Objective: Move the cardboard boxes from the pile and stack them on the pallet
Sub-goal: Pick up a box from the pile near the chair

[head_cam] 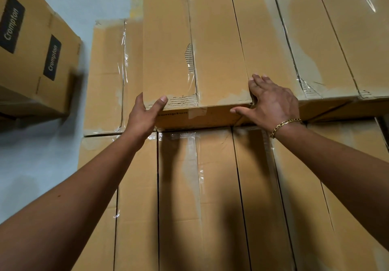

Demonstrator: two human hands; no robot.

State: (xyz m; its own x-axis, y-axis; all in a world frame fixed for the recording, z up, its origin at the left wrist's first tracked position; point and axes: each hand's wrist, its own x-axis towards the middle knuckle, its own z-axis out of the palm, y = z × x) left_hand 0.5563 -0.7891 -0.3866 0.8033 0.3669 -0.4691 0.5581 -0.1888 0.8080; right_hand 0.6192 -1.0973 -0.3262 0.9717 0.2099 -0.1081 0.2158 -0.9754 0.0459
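Observation:
A long brown cardboard box with clear tape sticks out a little from the upper row of the pile. My left hand grips its lower left corner, thumb curled over the front face. My right hand lies on the lower right corner, fingers straight against the seam with the neighbouring box, thumb on the box's underside edge. A gold chain bracelet is on the right wrist. No pallet is in view.
Below the held box stands a row of upright cardboard boxes. More boxes fill the upper right. A shorter box sits behind at left. A Crompton-labelled box juts in at upper left, before a pale wall.

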